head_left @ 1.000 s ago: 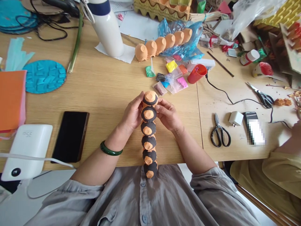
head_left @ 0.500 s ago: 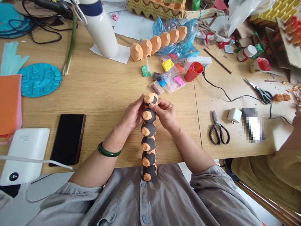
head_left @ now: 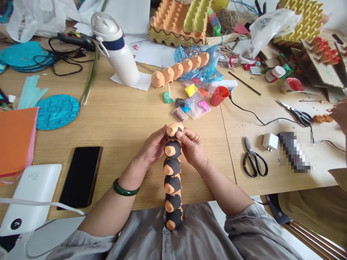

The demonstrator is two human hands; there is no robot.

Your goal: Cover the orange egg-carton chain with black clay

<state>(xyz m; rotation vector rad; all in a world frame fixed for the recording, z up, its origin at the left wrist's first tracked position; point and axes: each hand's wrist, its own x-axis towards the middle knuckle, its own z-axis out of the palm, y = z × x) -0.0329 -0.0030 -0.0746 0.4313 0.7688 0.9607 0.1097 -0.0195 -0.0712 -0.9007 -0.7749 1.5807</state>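
Egg-carton strip (head_left: pixel 173 183) is extending over the near edge of the desk (head_left: pixel 121 119), your left hand (head_left: pixel 154 146) and right hand (head_left: pixel 193 146) pinching its far end between their fingers, five cups largely blackened, the sixth seemingly awaiting more.

Orange egg-carton strip (head_left: pixel 175 183), six bumps, black around tips, farthest partly orange, held lengthwise

The worktop (head_left: pixel 121 117) gives an open lane at centre left of the frame, between the blue oval (head_left: pixel 58 112) and the packets (head_left: pixel 193 108). The bottle (head_left: pixel 118 59) and cup row (head_left: pixel 177 70) bar it higher up. At lower centre, the strip (head_left: pixel 172 184), held by the left hand (head_left: pixel 153 146) and right hand (head_left: pixel 193 147), blocks crossing. Right of centre, bare surface reaches the scissors (head_left: pixel 251 151).
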